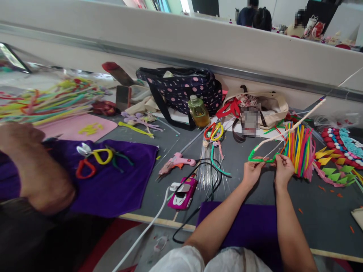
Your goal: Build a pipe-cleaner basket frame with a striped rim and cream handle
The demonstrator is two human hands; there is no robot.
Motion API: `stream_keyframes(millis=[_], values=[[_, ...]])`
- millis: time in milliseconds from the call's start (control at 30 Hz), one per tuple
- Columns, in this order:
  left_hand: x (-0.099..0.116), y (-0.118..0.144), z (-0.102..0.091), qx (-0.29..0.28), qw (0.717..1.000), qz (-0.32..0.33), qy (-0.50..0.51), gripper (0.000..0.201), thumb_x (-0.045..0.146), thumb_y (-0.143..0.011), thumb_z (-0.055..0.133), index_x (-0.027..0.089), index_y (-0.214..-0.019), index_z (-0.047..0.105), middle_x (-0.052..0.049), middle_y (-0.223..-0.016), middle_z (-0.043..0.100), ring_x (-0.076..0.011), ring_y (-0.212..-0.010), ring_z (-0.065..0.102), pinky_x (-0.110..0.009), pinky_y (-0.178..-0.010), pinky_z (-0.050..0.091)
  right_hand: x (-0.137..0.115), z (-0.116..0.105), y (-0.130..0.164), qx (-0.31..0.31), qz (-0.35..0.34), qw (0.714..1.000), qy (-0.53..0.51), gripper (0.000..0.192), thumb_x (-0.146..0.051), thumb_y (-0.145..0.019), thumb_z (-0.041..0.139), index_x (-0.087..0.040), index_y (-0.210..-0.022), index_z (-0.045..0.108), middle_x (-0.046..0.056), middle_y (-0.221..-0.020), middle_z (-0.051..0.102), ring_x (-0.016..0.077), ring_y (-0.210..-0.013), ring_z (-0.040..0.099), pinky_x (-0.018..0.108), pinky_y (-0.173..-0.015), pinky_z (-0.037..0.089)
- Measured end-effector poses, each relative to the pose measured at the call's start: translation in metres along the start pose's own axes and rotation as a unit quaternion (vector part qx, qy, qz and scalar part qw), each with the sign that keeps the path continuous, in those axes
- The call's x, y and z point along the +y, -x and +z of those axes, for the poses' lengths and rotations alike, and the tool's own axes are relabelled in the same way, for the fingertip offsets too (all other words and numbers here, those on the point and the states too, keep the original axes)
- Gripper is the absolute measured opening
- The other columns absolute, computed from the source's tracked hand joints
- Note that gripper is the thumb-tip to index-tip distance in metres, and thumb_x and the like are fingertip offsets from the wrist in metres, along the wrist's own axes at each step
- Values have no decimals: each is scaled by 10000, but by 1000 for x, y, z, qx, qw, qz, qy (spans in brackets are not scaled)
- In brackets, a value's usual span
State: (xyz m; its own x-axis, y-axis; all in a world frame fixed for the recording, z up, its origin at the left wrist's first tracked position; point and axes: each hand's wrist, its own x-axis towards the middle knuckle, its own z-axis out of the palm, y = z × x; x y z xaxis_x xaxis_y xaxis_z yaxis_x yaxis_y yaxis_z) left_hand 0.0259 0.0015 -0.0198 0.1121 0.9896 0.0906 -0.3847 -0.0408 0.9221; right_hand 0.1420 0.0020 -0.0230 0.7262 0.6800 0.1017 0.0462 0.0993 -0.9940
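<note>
Beyond the fingers, a bundle of coloured straws [298,150] is standing. Both hands are pinching a green pipe cleaner [259,158], left hand [252,172] and right hand [283,170] closed on it, bending a loop; the shaping probably needs steady twisting.

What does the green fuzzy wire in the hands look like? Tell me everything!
The green wire looks like a fuzzy pipe cleaner, bent into a flat loop just above the grey table. The left hand pinches one end, the right hand the other. It joins a white wrapped stem slanting up to the right.
</note>
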Motion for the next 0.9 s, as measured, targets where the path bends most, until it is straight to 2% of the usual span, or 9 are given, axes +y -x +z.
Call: stream_keyframes(millis=[200, 367, 467, 667, 900], values=[[-4, 0, -4, -10, 999, 19, -36, 205, 338, -793, 636, 213, -914, 745, -72, -943, 704, -186, -824, 634, -317, -753, 533, 0, -3, 3, -28, -22, 998, 56, 409, -468, -683, 709, -149, -937, 681, 37, -738, 654, 136, -571, 568, 279, -530, 528], [2, 0, -2, -2, 1000, -4, -12, 196, 351, -764, 665, 201, -859, 750, -73, -927, 703, -182, -803, 634, -310, -750, 536, 4, -6, -1, -40, -29, 997, 53, 405, -450, -656, 725, -147, -925, 704, 58, -792, 677, 146, -615, 578, 289, -566, 518], [7, -1, -2, 3, 1000, -25, 11, 209, 358, -727, 700, 176, -818, 745, -81, -933, 706, -181, -785, 641, -299, -727, 541, 4, -7, -4, -48, 6, 999, 7, 375, -431, -633, 739, -153, -883, 704, 41, -763, 677, 131, -580, 561, 274, -547, 497], [10, -6, -9, -2, 991, -88, 96, 298, 367, -700, 732, 124, -869, 695, -118, -945, 717, -183, -762, 674, -306, -716, 548, -5, -10, -7, -112, 81, 988, -66, 309, -379, -595, 778, -163, -800, 695, -9, -691, 640, 106, -565, 541, 244, -540, 471], [9, -9, -14, -12, 972, -156, 177, 344, 314, -651, 779, 97, -879, 638, -131, -923, 718, -188, -737, 693, -281, -688, 557, -11, -15, -7, -205, 137, 957, -154, 260, -359, -612, 776, -202, -757, 629, -30, -686, 588, 104, -598, 532, 233, -560, 466]])
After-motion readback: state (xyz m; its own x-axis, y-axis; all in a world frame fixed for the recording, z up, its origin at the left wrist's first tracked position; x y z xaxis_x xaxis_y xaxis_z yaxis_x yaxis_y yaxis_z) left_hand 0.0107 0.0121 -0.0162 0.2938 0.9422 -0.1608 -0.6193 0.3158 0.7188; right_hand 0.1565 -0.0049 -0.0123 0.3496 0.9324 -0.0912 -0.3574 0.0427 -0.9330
